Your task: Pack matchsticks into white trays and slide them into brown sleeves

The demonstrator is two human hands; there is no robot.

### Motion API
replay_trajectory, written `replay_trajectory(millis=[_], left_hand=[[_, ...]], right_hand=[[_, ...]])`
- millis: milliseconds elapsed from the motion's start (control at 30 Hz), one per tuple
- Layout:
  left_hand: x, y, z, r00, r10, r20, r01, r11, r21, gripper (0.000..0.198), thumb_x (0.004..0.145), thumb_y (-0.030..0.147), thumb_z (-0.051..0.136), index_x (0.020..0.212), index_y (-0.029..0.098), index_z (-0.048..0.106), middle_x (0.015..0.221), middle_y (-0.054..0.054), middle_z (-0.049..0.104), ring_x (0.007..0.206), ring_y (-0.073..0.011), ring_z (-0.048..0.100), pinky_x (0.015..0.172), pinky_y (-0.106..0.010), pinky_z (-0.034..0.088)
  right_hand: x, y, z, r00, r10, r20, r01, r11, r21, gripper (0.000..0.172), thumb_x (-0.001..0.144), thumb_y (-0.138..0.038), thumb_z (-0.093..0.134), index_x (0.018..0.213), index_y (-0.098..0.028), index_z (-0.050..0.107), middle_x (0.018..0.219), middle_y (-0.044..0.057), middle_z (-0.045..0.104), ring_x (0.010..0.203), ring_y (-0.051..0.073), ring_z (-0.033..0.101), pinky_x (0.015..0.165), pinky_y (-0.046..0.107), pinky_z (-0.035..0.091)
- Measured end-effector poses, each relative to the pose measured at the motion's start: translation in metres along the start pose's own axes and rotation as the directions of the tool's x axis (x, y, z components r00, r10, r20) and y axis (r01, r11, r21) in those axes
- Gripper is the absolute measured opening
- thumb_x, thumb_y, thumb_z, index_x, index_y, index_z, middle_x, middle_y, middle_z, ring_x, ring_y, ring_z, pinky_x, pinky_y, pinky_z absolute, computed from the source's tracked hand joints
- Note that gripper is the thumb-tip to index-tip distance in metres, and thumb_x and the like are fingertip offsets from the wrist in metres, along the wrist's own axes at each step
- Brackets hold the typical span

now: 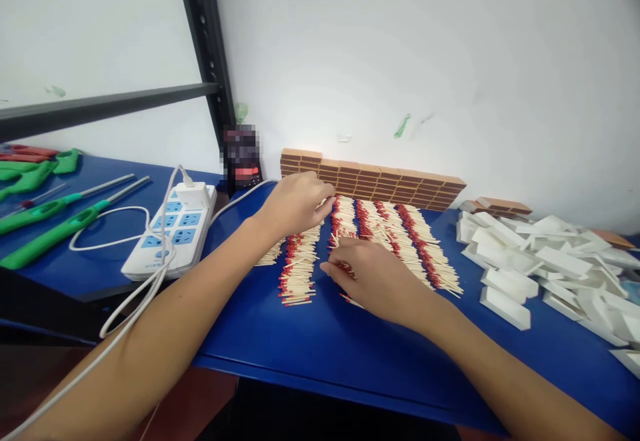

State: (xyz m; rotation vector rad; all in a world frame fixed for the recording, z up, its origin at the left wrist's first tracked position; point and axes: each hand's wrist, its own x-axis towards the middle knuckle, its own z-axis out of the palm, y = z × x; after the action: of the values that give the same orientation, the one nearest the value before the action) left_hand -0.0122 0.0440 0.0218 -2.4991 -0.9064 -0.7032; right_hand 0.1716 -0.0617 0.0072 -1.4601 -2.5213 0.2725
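Rows of red-tipped matches (299, 271) lie side by side on the blue table (300, 348). My left hand (297, 204) is over the far end of the left rows, its fingers bent together toward the right; what they hold, if anything, is hidden. My right hand (370, 271) rests over the near end of a middle row, with its fingers curled down among the matches and the thumb pointing left. Its fingertips are partly hidden, so a grip on any match cannot be made out.
Stacked brown matchboxes (380, 181) line the wall behind the matches. White box trays (560, 261) are heaped at the right. On the left are a power strip (173, 234) with white cables, green lighters (55, 234), a black device (243, 158) and a black metal frame (200, 28).
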Motion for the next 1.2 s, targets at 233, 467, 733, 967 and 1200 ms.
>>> replay_trajectory(millis=[233,467,733,967,1200], left_hand=[[0.000,0.001,0.001,1.000,0.008,0.002,-0.008,1.000,-0.011,0.026,0.101,0.023,0.053,0.087,0.016,0.074,0.083,-0.008,0.077,0.083,-0.0232,0.068,0.069,-0.036,0.047],[0.000,0.001,0.000,1.000,0.000,0.013,0.000,1.000,0.003,0.027,0.101,0.024,0.053,0.087,0.016,0.074,0.083,-0.008,0.077,0.082,-0.0236,0.069,0.068,-0.035,0.047],[0.000,0.002,0.001,1.000,0.014,0.000,-0.014,1.000,-0.005,0.026,0.100,0.024,0.053,0.088,0.016,0.074,0.082,-0.008,0.076,0.082,-0.0229,0.068,0.068,-0.035,0.048],[0.000,0.002,0.001,1.000,0.008,0.004,-0.008,1.000,-0.004,0.027,0.100,0.024,0.053,0.086,0.016,0.074,0.081,-0.009,0.076,0.081,-0.0234,0.067,0.067,-0.035,0.047],[0.000,0.003,0.001,1.000,0.004,-0.007,-0.004,1.000,0.002,0.026,0.100,0.025,0.054,0.086,0.017,0.075,0.079,-0.008,0.075,0.080,-0.0239,0.067,0.066,-0.036,0.046]], right_hand=[[-0.003,0.005,-0.016,0.997,0.050,0.054,-0.050,0.999,-0.009,0.045,0.107,-0.030,0.051,0.063,-0.019,0.055,0.067,0.003,0.062,0.064,0.015,0.051,0.063,0.031,0.029],[-0.005,0.001,-0.012,0.994,0.076,0.077,-0.075,0.997,-0.008,0.047,0.106,-0.031,0.053,0.060,-0.020,0.048,0.064,0.003,0.059,0.060,0.015,0.046,0.059,0.032,0.025],[-0.004,0.007,-0.013,0.998,0.048,0.033,-0.048,0.999,-0.019,0.046,0.104,-0.027,0.055,0.059,-0.020,0.052,0.063,0.003,0.061,0.060,0.017,0.051,0.060,0.032,0.028],[-0.005,0.007,-0.011,0.997,0.049,0.057,-0.050,0.998,0.022,0.047,0.104,-0.028,0.055,0.058,-0.020,0.051,0.061,0.002,0.059,0.059,0.016,0.050,0.060,0.032,0.029],[-0.004,0.014,-0.005,0.995,-0.098,0.017,0.094,0.980,0.173,0.028,0.100,-0.014,0.054,0.078,-0.020,0.070,0.080,0.003,0.071,0.075,0.018,0.062,0.069,0.030,0.040]])
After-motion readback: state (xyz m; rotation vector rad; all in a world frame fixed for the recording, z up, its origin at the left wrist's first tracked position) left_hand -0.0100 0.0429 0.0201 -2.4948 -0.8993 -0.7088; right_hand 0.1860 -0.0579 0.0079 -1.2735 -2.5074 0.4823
